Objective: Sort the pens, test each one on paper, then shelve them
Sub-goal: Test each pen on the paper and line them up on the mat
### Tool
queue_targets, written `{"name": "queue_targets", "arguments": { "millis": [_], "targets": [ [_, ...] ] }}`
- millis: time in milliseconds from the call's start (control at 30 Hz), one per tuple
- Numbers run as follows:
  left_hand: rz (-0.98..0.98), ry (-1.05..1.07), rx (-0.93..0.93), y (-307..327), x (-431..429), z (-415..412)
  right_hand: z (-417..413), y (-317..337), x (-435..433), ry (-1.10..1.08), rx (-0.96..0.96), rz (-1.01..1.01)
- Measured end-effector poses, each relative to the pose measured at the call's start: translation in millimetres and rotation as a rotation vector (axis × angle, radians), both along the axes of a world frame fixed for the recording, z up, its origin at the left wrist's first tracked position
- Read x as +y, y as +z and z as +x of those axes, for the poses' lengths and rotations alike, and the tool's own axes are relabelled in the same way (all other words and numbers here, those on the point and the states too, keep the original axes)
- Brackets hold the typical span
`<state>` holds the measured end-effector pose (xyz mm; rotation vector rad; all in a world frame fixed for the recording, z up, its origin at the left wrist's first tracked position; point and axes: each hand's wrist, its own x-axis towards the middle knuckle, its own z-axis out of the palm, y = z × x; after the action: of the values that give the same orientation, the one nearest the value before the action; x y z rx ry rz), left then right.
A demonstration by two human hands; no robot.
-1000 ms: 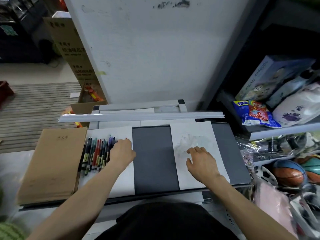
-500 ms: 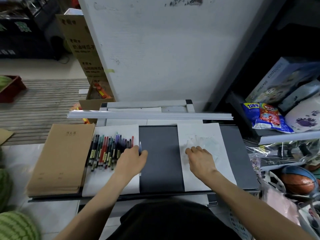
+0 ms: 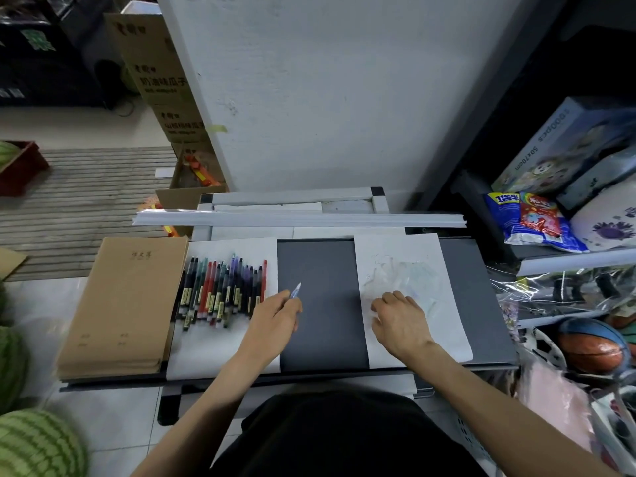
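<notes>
Your left hand [image 3: 275,320] is gripping a pen [image 3: 296,290], fingers curled round the barrel. Its pale blue end is poking out past your knuckles and pointing away from you, over the bare grey desk [image 3: 323,339]. The hand is sitting at the right edge of the left sheet [image 3: 220,352].

The other pens [image 3: 220,290] are lying side by side on that sheet, just left of your hand: black, green, red and purple barrels, all running front to back. Brown notebooks [image 3: 124,304] are lying stacked just beside them on the left.

Your right hand [image 3: 399,321] is resting on the right sheet [image 3: 444,325], fingers loosely bent with the tips touching the paper, and it is holding nothing. Faint scribbles are showing on that sheet beyond your fingers. The two sheets are lying well apart, with the desk's dark strip between them.
</notes>
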<state>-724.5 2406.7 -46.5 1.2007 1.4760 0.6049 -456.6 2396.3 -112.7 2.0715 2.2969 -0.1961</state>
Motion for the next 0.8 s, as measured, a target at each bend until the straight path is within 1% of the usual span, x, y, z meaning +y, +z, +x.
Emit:
{"name": "queue_targets", "arguments": {
  "millis": [33,67,133,200,267,300,333,467,533,600,800],
  "targets": [
    [-0.003,-0.01,-0.015,1,-1,1,-2,3,-1,-0.05,0.093,-0.036],
    [-0.008,-0.02,-0.027,1,-2,3,-7,11,-2,-0.126,0.235,-0.083],
    [-0.002,-0.049,-0.027,4,-3,4,-21,34,-2,-0.339,0.643,-0.171],
    [0.02,-0.079,-0.042,7,-4,5,-35,58,-1,-0.503,1.066,-0.241],
    [0.054,-0.102,-0.071,14,-5,5,-48,81,-1,-0.575,1.458,-0.311],
    [0.073,-0.113,-0.089,18,-6,4,-54,92,-3,-0.592,1.612,-0.342],
    [0.093,-0.123,-0.109,22,-7,4,-58,101,-4,-0.601,1.723,-0.362],
    [0.156,-0.169,-0.141,33,-10,-2,-74,121,-6,-0.691,1.983,-0.37],
    [0.166,-0.202,-0.156,35,-12,-5,-80,125,-5,-0.751,2.057,-0.355],
    [0.168,-0.235,-0.161,35,-13,-9,-87,127,-5,-0.761,2.057,-0.341],
    [0.181,-0.257,-0.137,37,-16,-15,-103,124,-11,-0.688,1.952,-0.224]
  ]
}}
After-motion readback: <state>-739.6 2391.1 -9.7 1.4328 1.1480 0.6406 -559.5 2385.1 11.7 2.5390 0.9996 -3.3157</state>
